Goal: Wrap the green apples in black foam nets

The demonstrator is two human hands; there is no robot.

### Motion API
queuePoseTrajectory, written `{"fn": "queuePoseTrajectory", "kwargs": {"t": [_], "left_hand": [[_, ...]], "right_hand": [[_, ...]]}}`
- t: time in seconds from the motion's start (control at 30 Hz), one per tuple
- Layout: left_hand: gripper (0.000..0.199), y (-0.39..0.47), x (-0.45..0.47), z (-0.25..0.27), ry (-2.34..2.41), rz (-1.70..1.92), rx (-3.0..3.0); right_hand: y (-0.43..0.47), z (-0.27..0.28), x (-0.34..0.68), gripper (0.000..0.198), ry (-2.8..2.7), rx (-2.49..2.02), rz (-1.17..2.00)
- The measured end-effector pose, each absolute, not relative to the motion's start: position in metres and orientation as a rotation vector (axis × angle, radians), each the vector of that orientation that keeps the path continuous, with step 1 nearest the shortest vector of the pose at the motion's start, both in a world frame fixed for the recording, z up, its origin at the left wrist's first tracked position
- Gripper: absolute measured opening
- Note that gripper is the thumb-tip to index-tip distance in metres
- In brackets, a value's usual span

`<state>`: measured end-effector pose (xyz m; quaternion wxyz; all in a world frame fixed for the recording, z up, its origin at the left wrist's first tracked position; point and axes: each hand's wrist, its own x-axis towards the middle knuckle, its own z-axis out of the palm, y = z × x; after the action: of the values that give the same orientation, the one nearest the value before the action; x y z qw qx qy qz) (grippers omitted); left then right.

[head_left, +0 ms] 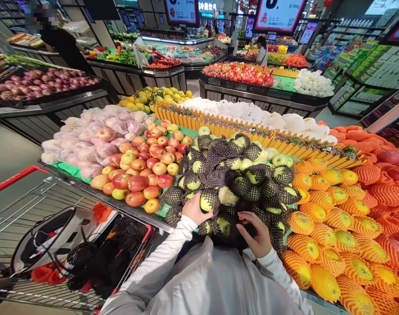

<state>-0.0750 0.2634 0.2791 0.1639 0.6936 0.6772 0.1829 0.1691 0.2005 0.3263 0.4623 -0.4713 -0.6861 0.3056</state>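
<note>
Toward the front of a pile of green apples in black foam nets (241, 181), my left hand (196, 212) is closed around one green apple (206, 202) whose black net covers its right side. My right hand (257, 232) is beside the pile's near edge, fingers apart, with nothing seen in it. Between and just beyond the hands sits a pale yellowish wrapped piece (227, 196) among the netted apples. Dark shadow hides what lies directly under my right fingers.
Red-yellow apples (147, 164) lie left of the pile, bagged pale fruit (97, 131) beyond them. Orange-netted yellow fruit (337, 210) is at right. A yellow fence (238, 127) runs behind. A wire shopping cart (38, 192) holding a white helmet-like item (68, 225) stands at left.
</note>
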Motion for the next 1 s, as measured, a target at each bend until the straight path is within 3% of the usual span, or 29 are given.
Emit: {"fn": "queuePoseTrajectory", "kwargs": {"t": [0.1, 0.27, 0.37, 0.57, 0.77, 0.83, 1.0], "left_hand": [[0.080, 0.268, -0.071, 0.277, 1.962, 0.509, 1.751], [0.053, 0.275, -0.070, 0.284, 2.039, 0.477, 1.713], [0.048, 0.279, -0.073, 0.297, 2.122, 0.442, 1.923], [0.053, 0.285, -0.098, 0.315, 1.906, 0.006, 1.974], [0.037, 0.289, -0.122, 0.312, 1.772, -0.114, 1.985], [0.042, 0.289, -0.126, 0.311, 1.731, -0.098, 1.999], [0.086, 0.285, -0.122, 0.304, 1.637, 0.114, 2.036]], "right_hand": [[0.200, 0.325, 0.171, 0.022, -1.699, -1.167, 0.749], [0.194, 0.315, 0.183, 0.021, -1.680, -1.242, 0.732], [0.191, 0.309, 0.190, 0.021, -1.665, -1.268, 0.719], [0.190, 0.303, 0.193, 0.021, -1.633, -1.281, 0.702], [0.190, 0.304, 0.190, 0.019, -1.624, -1.275, 0.710], [0.190, 0.304, 0.191, 0.018, -1.620, -1.285, 0.704], [0.192, 0.305, 0.200, 0.018, -1.602, -1.310, 0.648]]}}
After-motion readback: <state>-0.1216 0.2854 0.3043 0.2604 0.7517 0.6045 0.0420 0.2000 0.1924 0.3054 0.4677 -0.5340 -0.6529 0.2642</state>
